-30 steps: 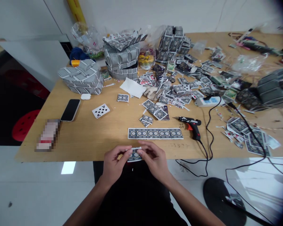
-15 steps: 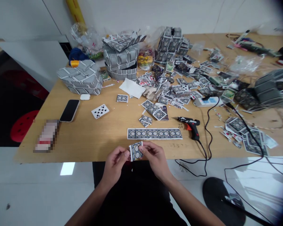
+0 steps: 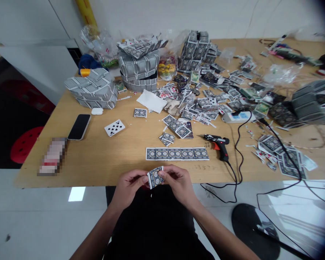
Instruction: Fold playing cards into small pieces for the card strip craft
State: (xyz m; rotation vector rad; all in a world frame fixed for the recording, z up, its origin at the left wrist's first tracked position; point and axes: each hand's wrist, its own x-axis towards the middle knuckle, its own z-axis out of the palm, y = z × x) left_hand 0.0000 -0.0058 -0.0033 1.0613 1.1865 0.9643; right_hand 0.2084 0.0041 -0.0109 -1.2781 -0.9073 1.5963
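Between my two hands, at the table's front edge, is a small folded playing card (image 3: 155,177) with its blue patterned back showing. My left hand (image 3: 130,185) pinches its left edge. On the other side my right hand (image 3: 178,181) grips the card with the thumb on top. Just beyond lies a flat strip of joined cards (image 3: 177,154). A black glue gun (image 3: 218,143) rests to the right of the strip, its nozzle pointing left. Several folded cards (image 3: 177,126) lie loosely behind the strip.
A ten of spades (image 3: 114,128), a phone (image 3: 79,126) and a white case (image 3: 97,111) lie on the left. Boxes woven from cards (image 3: 91,88) stand along the back. Heaped cards and a power strip (image 3: 238,116) occupy the right; black cables (image 3: 236,173) hang over the front edge.
Both hands have dipped slightly toward me, and the folded card between them is tilted a little more. The things on the table stay in place.
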